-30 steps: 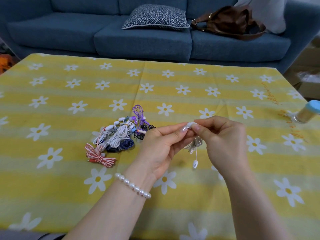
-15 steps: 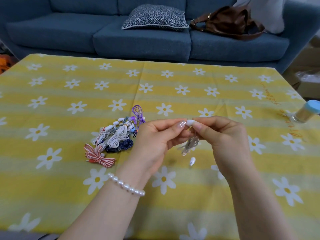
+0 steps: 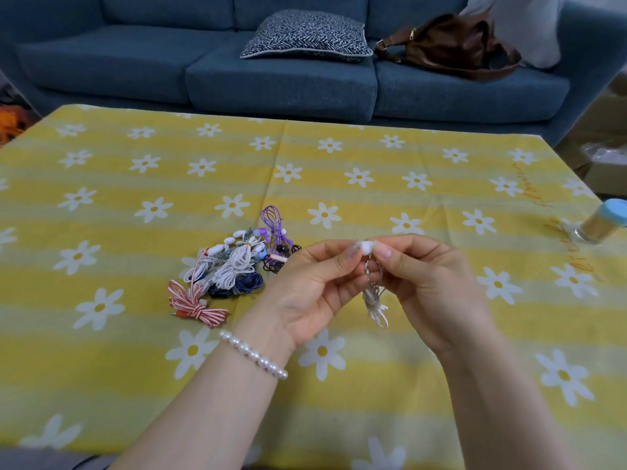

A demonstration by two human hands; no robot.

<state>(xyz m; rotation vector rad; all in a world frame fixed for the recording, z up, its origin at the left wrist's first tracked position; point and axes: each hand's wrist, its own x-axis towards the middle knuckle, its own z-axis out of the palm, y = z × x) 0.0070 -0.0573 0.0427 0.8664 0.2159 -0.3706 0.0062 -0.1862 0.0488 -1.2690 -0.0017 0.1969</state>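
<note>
Tablecloth (image 3: 101, 368), yellow with paler stripes and white daisies, covers the whole table I look down on. On it lies one heap of coiled earphone sets (image 3: 234, 269), which I use as my landmark.

At the heap's left end I count one red-and-white striped bundle (image 3: 193, 305). Next come the white bundles (image 3: 234, 266), two or three; I cannot tell them apart. There is one navy bundle (image 3: 237, 286) on the heap's near edge, one purple bundle (image 3: 273, 222) on its far edge and one black bundle (image 3: 278, 262) at its right end. All are thin cords wound in loops, with small oval buds poking out.

Just right of the heap, the left hand (image 3: 312, 290) is raised above the cloth. One bracelet (image 3: 252, 354) of round pearly beads circles its wrist, nearer to me than the heap. Its fingertips pinch one small, rounded white earbud (image 3: 367, 247).

Further right of the heap, the right hand (image 3: 431, 283) pinches the same earbud from the other side. Both hands are closed on it, fingertips meeting. Below the earbud, one short wound cord bundle (image 3: 373, 300), white and blurred, hangs between the palms, clear of the cloth.

Beyond the heap stands one blue fabric sofa (image 3: 271, 83) with three seat pads. It carries one square pillow (image 3: 305, 35) in a black-and-white weave and, further right, one slouched brown leather bag (image 3: 451, 45).

Far right of the heap, at the cloth's edge, is one clear jar (image 3: 604, 222) with a pale blue lid.
</note>
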